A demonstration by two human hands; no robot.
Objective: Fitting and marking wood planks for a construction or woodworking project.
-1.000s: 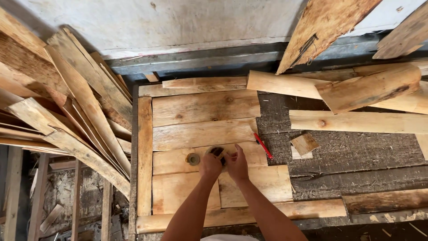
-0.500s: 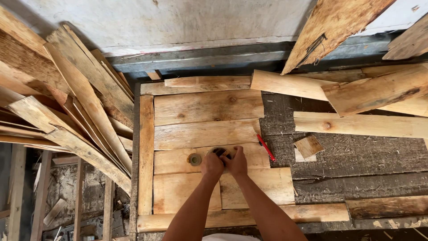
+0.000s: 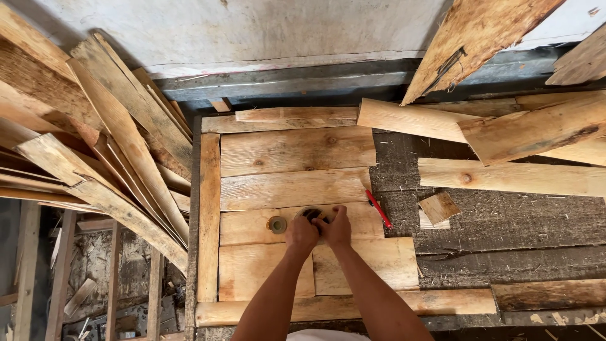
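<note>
Here, left hand (image 3: 302,232) and right hand (image 3: 334,227) closed together on a small dark object (image 3: 312,215) at the centre of the plank panel (image 3: 293,151). Beside it, a small round disc (image 3: 276,224); near the right edge, a red pencil (image 3: 379,209). Around, loose boards (image 3: 126,145) and a pale wall (image 3: 252,31).

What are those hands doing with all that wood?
A person leans over a panel of pale wooden boards. Both hands meet on a small dark object lying on one board; the left hand and right hand cover most of it, so I cannot tell what it is. A small round thing sits just left, and a red pencil lies to the right. Loose planks are piled alongside.
</note>
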